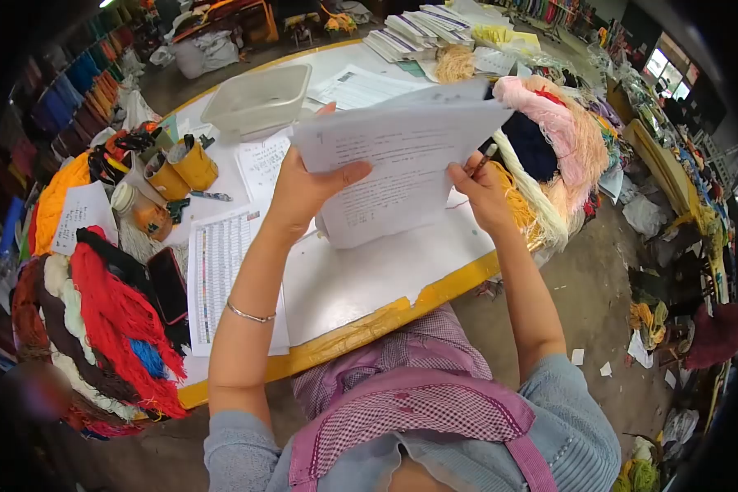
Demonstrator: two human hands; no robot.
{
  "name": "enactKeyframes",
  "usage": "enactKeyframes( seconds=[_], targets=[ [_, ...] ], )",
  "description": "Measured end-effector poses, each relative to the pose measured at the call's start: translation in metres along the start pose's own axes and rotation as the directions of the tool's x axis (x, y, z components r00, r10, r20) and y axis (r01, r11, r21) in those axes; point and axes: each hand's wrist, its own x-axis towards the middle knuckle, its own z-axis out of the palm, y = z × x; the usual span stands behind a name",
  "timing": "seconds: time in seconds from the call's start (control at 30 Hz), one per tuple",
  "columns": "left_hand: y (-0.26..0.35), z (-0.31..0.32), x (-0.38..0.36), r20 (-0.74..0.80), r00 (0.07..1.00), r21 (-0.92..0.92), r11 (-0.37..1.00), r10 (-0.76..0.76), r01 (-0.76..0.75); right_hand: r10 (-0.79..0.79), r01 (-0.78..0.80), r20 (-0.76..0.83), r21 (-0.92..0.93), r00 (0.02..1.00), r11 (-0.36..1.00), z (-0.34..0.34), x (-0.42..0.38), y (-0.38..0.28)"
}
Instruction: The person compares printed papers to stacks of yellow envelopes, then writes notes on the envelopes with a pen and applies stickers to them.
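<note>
You are holding a sheaf of printed papers [398,160] up above a white table [369,275] with a yellow edge. Your left hand [303,189] is gripping the sheets' left side, thumb lying across the front. Your right hand [484,189] is pinching a pen [482,161] while steadying the right edge. Red yarn [119,320] is lying at your left, beside a black phone [168,284].

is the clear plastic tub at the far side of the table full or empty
Empty, as far as the head view shows: the plastic tub sits upright on the table, and only its pale, bare inside shows through the open top.
</note>
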Motion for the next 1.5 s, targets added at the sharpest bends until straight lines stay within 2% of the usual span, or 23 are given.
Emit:
enactKeyframes(
  seconds=[0.13,0.23,0.27,0.33,0.37,0.47,0.53,0.57,0.67,0.8,0.87,0.97,1.0,1.03,1.07,1.1,1.13,1.2,1.27,1.33,1.4,1.43,1.5],
  targets=[
    [0.015,-0.008,-0.001,-0.030,0.999,-0.136,0.990,-0.028,0.023,-0.081,0.091,-0.079,0.133,0.994,0.987,0.024,0.004,-0.014],
    [0.022,-0.013,0.001,-0.095,0.990,-0.074,0.991,0.107,-0.114,-0.206,0.200,-0.083,-0.080,0.975,0.977,0.027,0.009,-0.008],
    [0.019,-0.015,0.002,-0.102,0.988,-0.068,0.990,0.117,-0.124,-0.215,0.209,-0.075,-0.076,0.974,0.975,0.029,0.009,-0.007],
    [0.010,-0.017,0.003,-0.125,0.990,0.002,0.998,0.060,-0.060,-0.028,0.028,0.007,-0.062,1.000,0.998,0.031,0.011,-0.001],
    [0.004,-0.017,0.002,-0.159,0.986,-0.082,0.994,0.055,-0.069,0.027,-0.031,-0.031,-0.121,0.999,0.992,0.030,0.014,0.000],
    [0.014,-0.022,-0.003,-0.173,0.984,-0.185,0.981,0.031,-0.063,-0.022,0.029,-0.080,0.099,0.997,0.995,0.047,0.010,-0.023],
    [0.007,-0.030,-0.007,-0.167,0.983,-0.220,0.969,0.078,-0.114,0.068,-0.068,-0.064,0.011,0.996,0.998,0.043,0.004,-0.031],
    [-0.004,-0.036,-0.008,-0.152,0.988,-0.219,0.975,0.005,-0.039,0.134,-0.137,-0.049,-0.075,0.990,0.988,0.042,0.006,-0.034],
    [-0.019,-0.040,-0.017,-0.165,0.983,-0.185,0.981,-0.080,0.049,-0.013,0.014,0.018,-0.089,1.000,0.996,0.045,0.007,-0.024],
    [-0.019,-0.036,-0.017,-0.173,0.981,-0.152,0.987,-0.083,0.057,0.005,-0.005,-0.002,-0.148,1.000,0.989,0.038,0.017,-0.006],
    [-0.016,-0.035,-0.016,-0.155,0.985,-0.135,0.990,-0.070,0.049,-0.074,0.074,-0.006,-0.018,0.997,0.997,0.052,0.014,-0.023],
    [-0.016,-0.041,-0.017,-0.179,0.982,-0.220,0.975,-0.060,0.020,-0.056,0.054,0.039,0.036,0.998,0.998,0.052,0.009,-0.026],
    [-0.020,-0.044,-0.019,-0.264,0.964,-0.233,0.967,0.041,-0.105,-0.057,0.056,0.041,0.039,0.998,0.998,0.049,0.008,-0.023],
    [-0.021,-0.047,-0.021,-0.348,0.927,-0.234,0.944,0.141,-0.231,0.059,-0.044,0.100,-0.144,0.993,0.989,0.041,0.007,-0.016],
    [-0.019,-0.050,-0.023,-0.349,0.926,-0.232,0.944,0.144,-0.234,0.182,-0.129,0.136,-0.329,0.974,0.936,0.038,0.005,-0.009],
    [-0.017,-0.055,-0.026,-0.334,0.919,-0.250,0.920,0.212,-0.303,0.114,-0.090,0.204,-0.126,0.972,0.988,0.043,0.000,-0.005],
    [-0.015,-0.059,-0.029,-0.319,0.907,-0.270,0.891,0.276,-0.366,0.117,-0.093,0.204,-0.125,0.972,0.988,0.045,-0.001,-0.004],
    [-0.007,-0.059,-0.037,-0.277,0.925,-0.260,0.907,0.260,-0.333,0.178,-0.116,0.227,-0.263,0.957,0.958,0.050,-0.005,-0.004],
    [0.005,-0.050,-0.040,-0.109,0.991,-0.012,0.997,0.079,-0.080,0.110,-0.031,0.202,-0.357,0.973,0.934,0.058,-0.014,0.001],
    [-0.022,-0.060,-0.043,-0.163,0.986,0.102,0.995,0.029,-0.012,0.036,0.049,0.178,-0.450,0.983,0.892,0.058,-0.018,0.002],
    [-0.026,-0.069,-0.044,-0.295,0.947,-0.175,0.967,0.129,-0.186,0.006,0.080,0.215,-0.389,0.977,0.918,0.058,-0.012,-0.002],
    [-0.024,-0.076,-0.043,-0.357,0.930,-0.314,0.926,0.087,-0.207,0.096,0.012,0.263,-0.379,0.960,0.925,0.052,-0.008,-0.002],
    [-0.014,-0.079,-0.041,-0.402,0.909,-0.382,0.882,0.110,-0.275,0.046,0.066,0.300,-0.352,0.953,0.934,0.054,-0.012,-0.015]
  ],
)
